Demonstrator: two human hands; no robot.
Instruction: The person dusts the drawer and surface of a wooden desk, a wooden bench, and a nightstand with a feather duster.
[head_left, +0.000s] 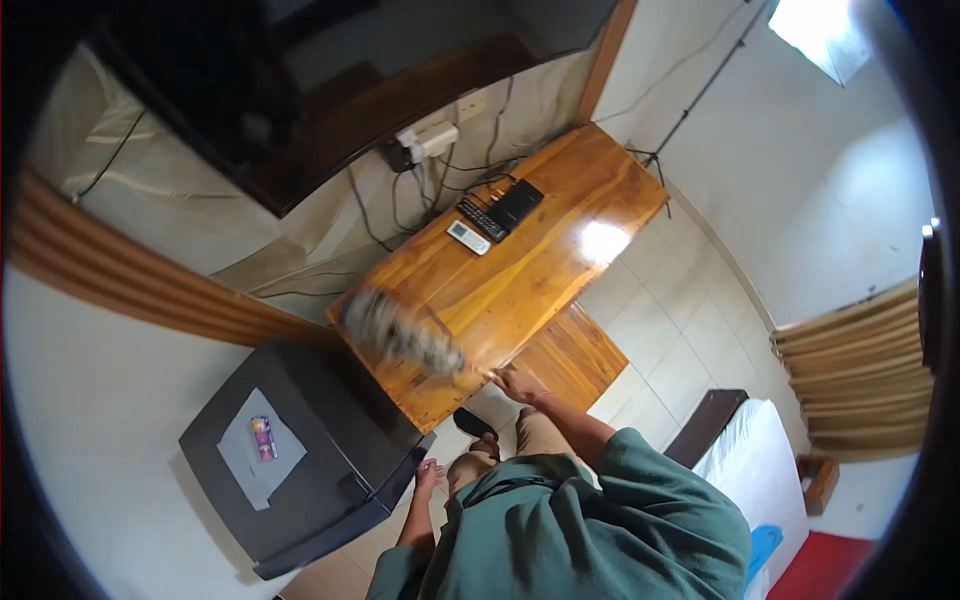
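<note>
My right hand [521, 386] is closed around the handle of a feather duster [405, 337]. The duster's fluffy grey head is smeared by motion and lies over the left end of a shiny wooden table [570, 190]. My left hand [430, 474] hangs low beside a dark grey mini fridge [335, 440], fingers loosely apart and holding nothing. Farther along the tabletop, a white remote [468, 238], a black remote [482, 218] and a black box [517, 205] with cables sit close together.
Above the table hangs a large dark TV [350, 80], with a power strip [437, 139] and loose cables below it. A colourful can [263, 438] lies on a pale cloth [240, 450] on the fridge. A wooden stool [572, 360] stands against the table; a bed [755, 465] is at right.
</note>
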